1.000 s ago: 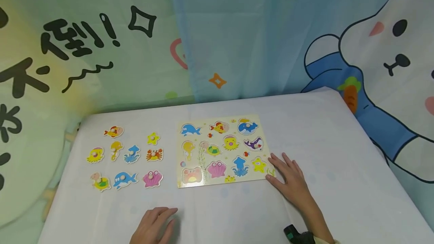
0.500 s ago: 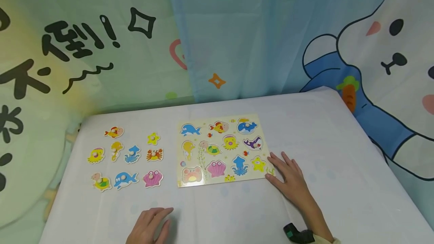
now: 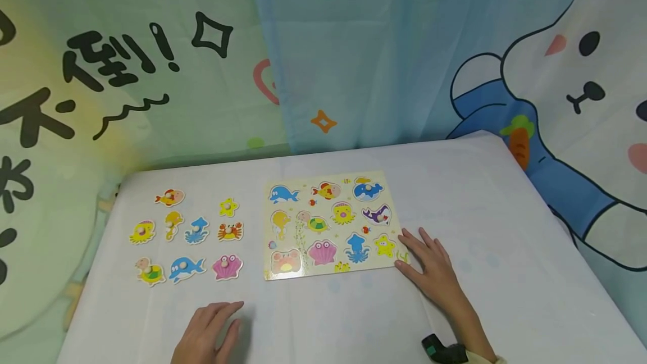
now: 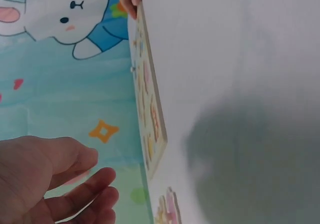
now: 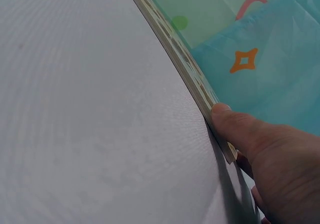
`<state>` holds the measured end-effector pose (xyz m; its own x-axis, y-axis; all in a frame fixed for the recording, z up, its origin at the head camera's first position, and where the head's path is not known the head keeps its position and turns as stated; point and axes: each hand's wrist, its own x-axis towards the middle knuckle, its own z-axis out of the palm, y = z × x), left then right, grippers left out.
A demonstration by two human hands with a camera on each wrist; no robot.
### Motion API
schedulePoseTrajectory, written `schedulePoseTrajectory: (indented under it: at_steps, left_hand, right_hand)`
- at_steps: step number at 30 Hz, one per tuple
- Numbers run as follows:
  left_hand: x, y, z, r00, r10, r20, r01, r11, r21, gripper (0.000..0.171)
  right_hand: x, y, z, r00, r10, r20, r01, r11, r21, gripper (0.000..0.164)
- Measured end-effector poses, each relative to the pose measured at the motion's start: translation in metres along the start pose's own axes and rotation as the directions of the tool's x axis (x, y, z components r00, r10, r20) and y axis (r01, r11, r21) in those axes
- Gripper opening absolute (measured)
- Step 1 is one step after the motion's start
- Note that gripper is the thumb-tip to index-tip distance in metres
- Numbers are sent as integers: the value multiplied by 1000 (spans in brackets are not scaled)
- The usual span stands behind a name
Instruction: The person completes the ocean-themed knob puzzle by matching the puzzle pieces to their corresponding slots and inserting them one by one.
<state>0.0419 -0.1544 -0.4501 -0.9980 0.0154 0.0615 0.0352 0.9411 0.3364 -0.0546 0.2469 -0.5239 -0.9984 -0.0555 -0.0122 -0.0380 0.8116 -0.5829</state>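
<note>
A pale yellow knob puzzle board with printed sea animals lies mid-table. My right hand rests at its near right corner, thumb and straight fingertips touching the edges; the right wrist view shows the thumb on the board's corner. A blue whale piece and a purple whale piece sit in the board. My left hand hovers over the table's front with loosely bent fingers and nothing in it. Nearest to it lie a pink shell piece, a blue dolphin piece and a turtle piece.
Further back on the left lie a fish piece, a yellow octopus, a seahorse, a blue squid, a starfish and a crab. A printed curtain hangs behind the white table.
My left hand has moved left and slightly forward over the table. The right hand stays at the board's corner, and the board and pieces lie as before.
</note>
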Motion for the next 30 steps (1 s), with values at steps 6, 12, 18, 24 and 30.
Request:
schedulePoseTrajectory:
  at_steps: [6,12,18,24,30]
  left_hand:
    - [14,-11,-8,991,24,-135,-23,1000,15,34]
    - [34,-28,-13,973,80,-215,-84,996,-9,36]
    - [60,-55,-10,975,99,-199,-118,989,-86,35]
    - [86,-75,-8,992,23,-124,-38,993,-115,37]
    - [114,-89,-19,993,88,-83,-93,993,-66,46]
  right_hand:
    - [0,0,1,1000,-15,-16,15,1000,-3,59]
    - [-1,1,1,1000,-17,-17,17,1000,-2,59]
    - [-2,1,2,1000,-11,-17,11,1000,-6,59]
    - [-2,1,1,1000,-7,-10,7,1000,-6,59]
    - [0,-1,2,1000,-18,-25,18,1000,-11,59]
